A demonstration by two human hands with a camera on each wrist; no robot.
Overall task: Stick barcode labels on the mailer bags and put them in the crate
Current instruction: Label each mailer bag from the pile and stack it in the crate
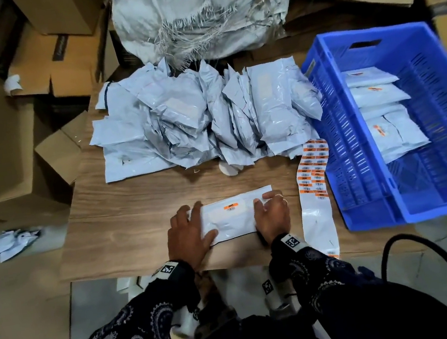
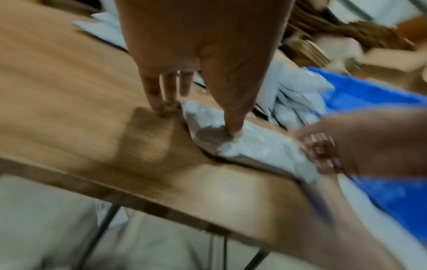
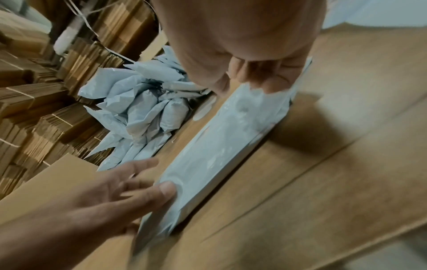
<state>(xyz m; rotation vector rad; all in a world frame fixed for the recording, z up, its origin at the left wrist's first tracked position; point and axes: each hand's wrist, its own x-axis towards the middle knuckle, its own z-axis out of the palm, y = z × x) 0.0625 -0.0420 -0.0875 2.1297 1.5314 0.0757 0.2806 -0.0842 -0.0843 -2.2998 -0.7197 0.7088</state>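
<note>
A pale grey mailer bag lies flat near the front edge of the wooden table, long side running left to right. Its plastic is glossy and lightly wrinkled, and an orange-and-white barcode label sits on its upper face, near the far edge. The left hand rests on the bag's left end with fingers spread and nearly straight, the thumb pressing down on the plastic. The right hand holds the right end, fingers curled over the far corner and thumb on top. Just right of the bag a long backing strip of labels trails off the table's front edge. Behind lies a heap of unlabelled mailer bags. At the right stands a blue crate holding several labelled bags along one wall.
</note>
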